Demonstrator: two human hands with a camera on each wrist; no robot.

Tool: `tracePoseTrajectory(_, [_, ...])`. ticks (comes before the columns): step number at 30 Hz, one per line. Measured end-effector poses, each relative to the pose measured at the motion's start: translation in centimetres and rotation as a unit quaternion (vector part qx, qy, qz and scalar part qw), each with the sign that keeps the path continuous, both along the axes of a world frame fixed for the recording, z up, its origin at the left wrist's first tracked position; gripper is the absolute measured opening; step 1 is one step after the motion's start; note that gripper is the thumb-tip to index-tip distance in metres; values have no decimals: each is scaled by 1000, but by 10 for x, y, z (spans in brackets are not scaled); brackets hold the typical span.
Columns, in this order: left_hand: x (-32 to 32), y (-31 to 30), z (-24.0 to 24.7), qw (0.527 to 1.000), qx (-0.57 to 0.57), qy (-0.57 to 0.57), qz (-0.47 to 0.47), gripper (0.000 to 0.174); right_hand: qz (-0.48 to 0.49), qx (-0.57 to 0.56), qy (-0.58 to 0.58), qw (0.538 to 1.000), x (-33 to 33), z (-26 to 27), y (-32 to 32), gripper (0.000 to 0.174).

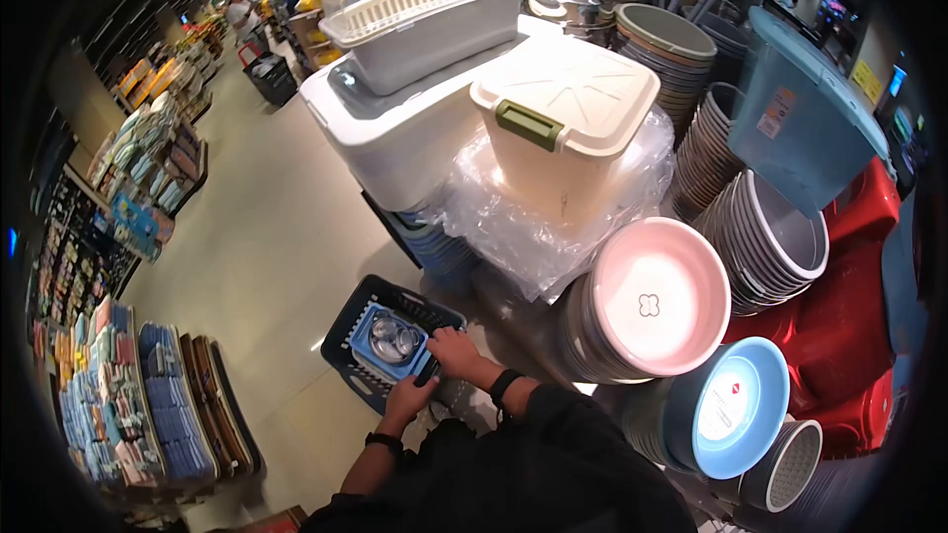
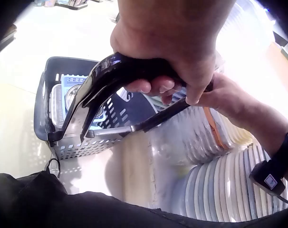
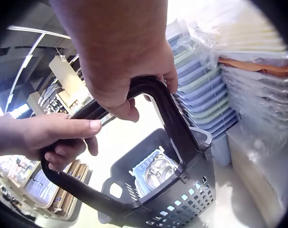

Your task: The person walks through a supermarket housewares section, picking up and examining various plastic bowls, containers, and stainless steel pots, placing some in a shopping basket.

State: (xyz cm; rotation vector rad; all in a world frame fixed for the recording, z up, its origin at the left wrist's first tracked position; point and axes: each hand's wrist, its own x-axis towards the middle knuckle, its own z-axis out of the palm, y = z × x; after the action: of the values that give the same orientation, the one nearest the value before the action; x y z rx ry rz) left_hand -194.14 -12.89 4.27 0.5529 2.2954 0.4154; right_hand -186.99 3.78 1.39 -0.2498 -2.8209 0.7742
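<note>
A dark grey shopping basket point(image 1: 341, 334) with slotted sides stands low in front of me, its black handle point(image 3: 170, 111) raised. My left hand point(image 1: 408, 402) grips one end of the handle's crossbar, thumb along the top and fingers curled under it in the right wrist view. My right hand point(image 1: 456, 353) holds the other end, fingers bent over the bar near its corner. Inside the basket lies a light blue plastic basket point(image 3: 143, 167) with shiny round metal or clear pieces point(image 3: 160, 172) in it. A white slotted tray point(image 2: 55, 104) sits beside it in the left wrist view.
To the right, stacks of basins rise close by, topped by a pink basin point(image 1: 671, 286) and a blue basin point(image 1: 760, 405). Ahead stand a cream lidded box point(image 1: 563, 163) and a white dish rack point(image 1: 434, 44). Folded towels point(image 1: 173, 385) fill a display across the aisle floor point(image 1: 267, 207).
</note>
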Motion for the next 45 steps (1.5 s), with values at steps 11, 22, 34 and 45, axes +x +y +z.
tracePoseTrajectory(11, [-61,1,2,996,89,-1,8,53,-13,-5,1,1000,-69,-16,-6,21])
tracePoseTrajectory(22, [-126,2,-4,998,33,45,-40,58,-74,17,-35,997,-125,-10,-19,25])
tracePoseTrajectory(34, [-190,6,4,998,55,2,-27,58,-139,-127,-94,978,-122,9,-32,69])
tracePoseTrajectory(45, [-244,-10,-2,997,61,12,-38,57,-353,-209,-387,826,175,-210,-63,35])
